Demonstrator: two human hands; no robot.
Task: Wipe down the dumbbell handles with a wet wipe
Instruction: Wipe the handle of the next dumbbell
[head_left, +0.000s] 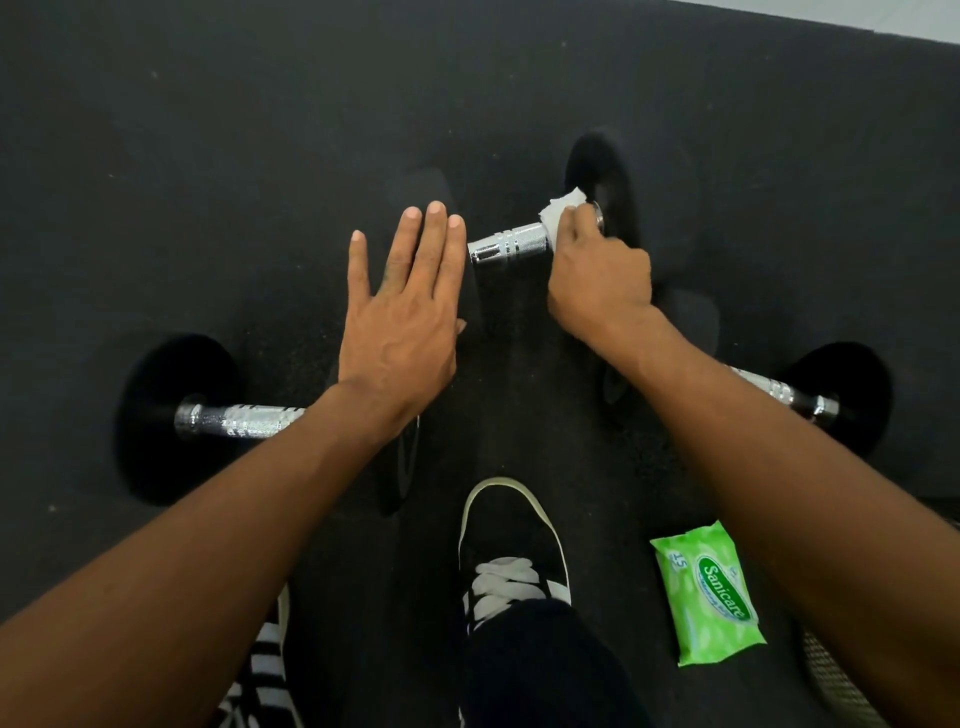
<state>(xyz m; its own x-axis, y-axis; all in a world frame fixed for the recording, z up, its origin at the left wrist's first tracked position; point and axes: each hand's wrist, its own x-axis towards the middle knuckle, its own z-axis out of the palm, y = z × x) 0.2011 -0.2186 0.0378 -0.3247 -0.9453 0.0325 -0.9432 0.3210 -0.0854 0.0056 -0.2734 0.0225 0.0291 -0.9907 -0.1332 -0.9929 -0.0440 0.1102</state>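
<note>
On a dark rubber floor (208, 156), the right hand (597, 275) grips a white wet wipe (563, 205) round the far dumbbell's chrome handle (511, 244), close against its black end weight (597, 176). The left hand (400, 322) is spread flat, fingers straight, over the handle's other end (what lies beneath it is hidden). Nearer, a second dumbbell (228, 421) lies at the left and a third (831, 400) at the right, each partly behind a forearm. A green Sanicare wipe pack (709, 592) lies beside a black shoe (511, 540) with white laces.
</note>
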